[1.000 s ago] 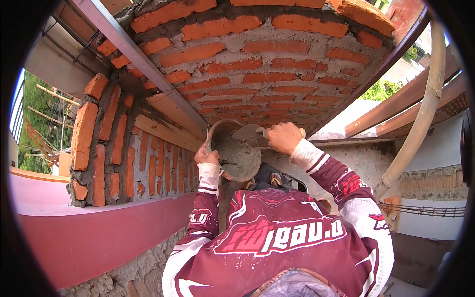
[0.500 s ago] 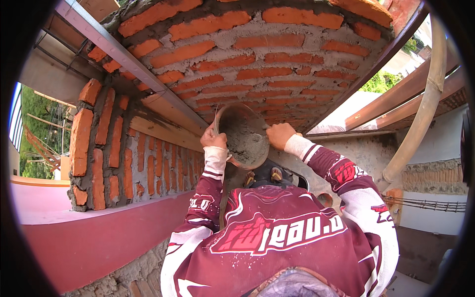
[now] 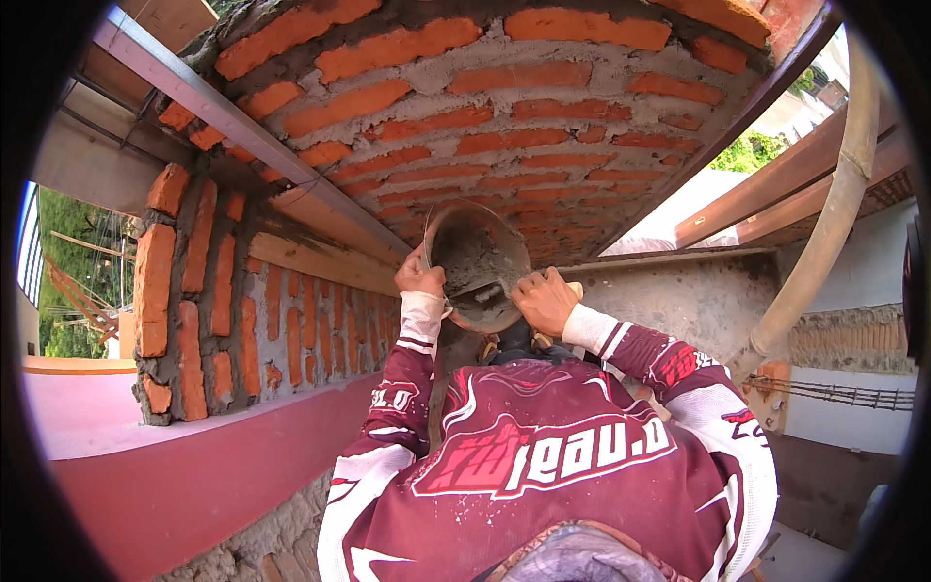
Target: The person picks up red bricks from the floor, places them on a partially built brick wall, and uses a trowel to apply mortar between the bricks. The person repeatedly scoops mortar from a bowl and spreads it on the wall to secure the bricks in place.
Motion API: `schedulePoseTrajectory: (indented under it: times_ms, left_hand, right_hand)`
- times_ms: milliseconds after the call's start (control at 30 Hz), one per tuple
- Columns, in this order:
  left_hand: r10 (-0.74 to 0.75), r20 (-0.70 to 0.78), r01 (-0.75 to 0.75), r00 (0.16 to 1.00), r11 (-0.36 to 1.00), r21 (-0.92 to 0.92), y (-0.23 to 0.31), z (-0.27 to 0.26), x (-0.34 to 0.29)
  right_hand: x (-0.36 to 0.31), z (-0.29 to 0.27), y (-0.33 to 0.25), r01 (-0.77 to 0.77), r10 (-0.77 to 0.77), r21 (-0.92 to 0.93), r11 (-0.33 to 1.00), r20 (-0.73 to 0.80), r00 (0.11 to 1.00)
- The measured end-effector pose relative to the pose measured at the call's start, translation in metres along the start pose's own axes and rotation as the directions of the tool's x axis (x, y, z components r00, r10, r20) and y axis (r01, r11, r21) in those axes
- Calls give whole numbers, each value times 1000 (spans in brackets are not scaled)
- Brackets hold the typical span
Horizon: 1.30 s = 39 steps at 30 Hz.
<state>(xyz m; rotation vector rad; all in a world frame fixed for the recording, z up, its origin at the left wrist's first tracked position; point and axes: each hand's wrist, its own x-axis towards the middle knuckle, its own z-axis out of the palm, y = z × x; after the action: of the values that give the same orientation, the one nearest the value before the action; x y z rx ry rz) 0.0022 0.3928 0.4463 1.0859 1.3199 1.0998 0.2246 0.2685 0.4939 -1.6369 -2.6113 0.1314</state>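
Note:
In front of my chest a round bucket [image 3: 497,244] is tipped so its mouth faces up toward me, with wet grey mortar [image 3: 464,254] inside. My left hand [image 3: 421,275] is closed on the bucket's left rim. At the right rim my right hand [image 3: 546,301] is wrapped round a trowel [image 3: 577,290]; the pale end of its handle sticks out beside the wrist. A dark flat shape with a light edge shows low in the mortar, probably the blade, though the hand and rim hide most of it.
A brick wall [image 3: 524,114] with rough mortar joints rises just ahead. A metal straightedge [image 3: 242,126] slants along its left side, near a brick return [image 3: 189,291] above a pink ledge [image 3: 223,466]. Bamboo [image 3: 824,223] and dark beams [image 3: 776,209] stand at right.
My right hand has moved down and slightly left over the rim. The handle end and the flat shape in the mortar now show. My left hand keeps its hold on the bucket.

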Motion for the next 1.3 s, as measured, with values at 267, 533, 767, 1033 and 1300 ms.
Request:
schedulePoseTrajectory:
  times_ms: [267, 533, 767, 1033, 1300]
  left_hand:
    - [30, -3, -31, 1000, 999, -18, 24, 32, -10]
    - [-73, 63, 62, 995, 984, 167, -10, 10, -2]
    - [-87, 33, 87, 996, 996, -15, -9, -16, -7]
    - [168, 54, -169, 984, 985, 29, 19, 24, -19]
    - [56, 59, -59, 997, 997, 51, 1, 10, 4]
  right_hand:
    - [26, 11, 43, -367, 302, 166, 915, 320, 898]
    - [13, 43, 0, -577, 1, 731, 364, 619, 785]
    - [-4, 41, -4, -60, 57, 74, 995, 43, 997]
    - [19, 5, 35, -441, 395, 171, 881, 244, 886]
    - [5, 35, 4, -457, 189, 627, 631, 447, 874]
